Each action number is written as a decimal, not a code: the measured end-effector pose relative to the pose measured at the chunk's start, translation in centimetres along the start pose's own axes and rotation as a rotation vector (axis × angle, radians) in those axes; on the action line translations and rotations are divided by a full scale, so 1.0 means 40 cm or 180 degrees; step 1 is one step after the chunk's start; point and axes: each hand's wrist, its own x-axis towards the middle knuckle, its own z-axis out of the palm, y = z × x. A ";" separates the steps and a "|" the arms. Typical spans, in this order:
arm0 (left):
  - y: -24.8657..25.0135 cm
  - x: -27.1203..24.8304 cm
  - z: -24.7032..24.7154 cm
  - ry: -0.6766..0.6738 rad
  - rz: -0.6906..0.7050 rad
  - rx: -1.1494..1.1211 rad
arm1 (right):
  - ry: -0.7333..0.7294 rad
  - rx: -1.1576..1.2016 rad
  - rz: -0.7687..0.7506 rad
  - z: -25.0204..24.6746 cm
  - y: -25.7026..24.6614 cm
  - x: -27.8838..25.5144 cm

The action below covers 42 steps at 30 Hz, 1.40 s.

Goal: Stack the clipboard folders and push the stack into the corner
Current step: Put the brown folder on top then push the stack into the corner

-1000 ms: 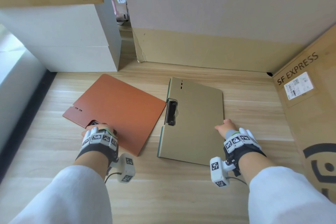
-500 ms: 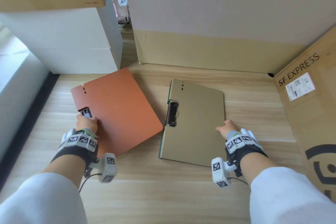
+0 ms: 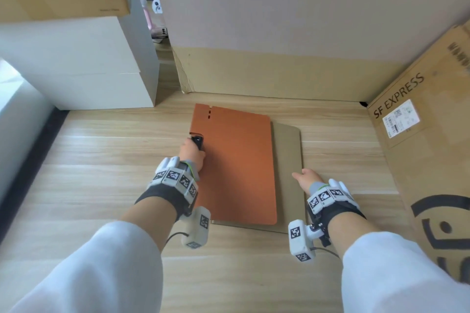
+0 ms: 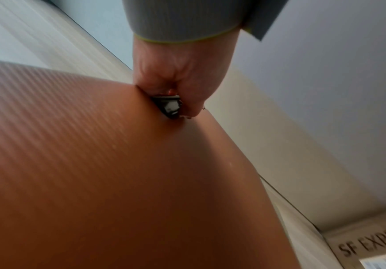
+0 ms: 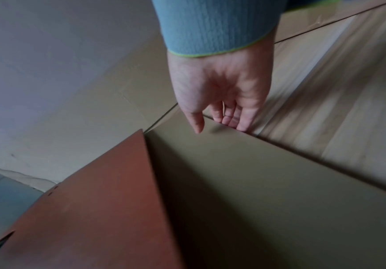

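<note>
Head view shows the orange clipboard folder [image 3: 239, 165] lying on top of the khaki clipboard folder [image 3: 287, 160], which sticks out along the right side and a little at the near edge. Both lie on the wooden table [image 3: 101, 160], near the cardboard wall [image 3: 279, 76] at the back and apart from the SF EXPRESS box [image 3: 427, 150] on the right. The left hand [image 3: 192, 154] grips the black clip [image 3: 197, 140] at the left edge of the orange folder. The right hand [image 3: 305, 177] has relaxed, nearly straight fingers [image 5: 242, 125] touching the right edge of the khaki folder.
</note>
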 end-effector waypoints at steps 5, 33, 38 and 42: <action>0.066 -0.020 0.083 -0.0155 0.0039 0.0282 | -0.0092 0.0122 -0.0081 -0.011 0.017 -0.004; 0.125 -0.069 0.161 -0.0636 -0.0106 0.0270 | -0.0147 0.0723 0.0252 -0.044 -0.013 -0.038; 0.125 -0.054 0.135 -0.0743 -0.0450 -0.0551 | -0.0169 0.1258 0.0436 -0.045 -0.020 -0.034; 0.105 -0.023 0.131 -0.0854 -0.0651 -0.0621 | -0.0249 0.1426 0.0475 -0.036 -0.025 -0.025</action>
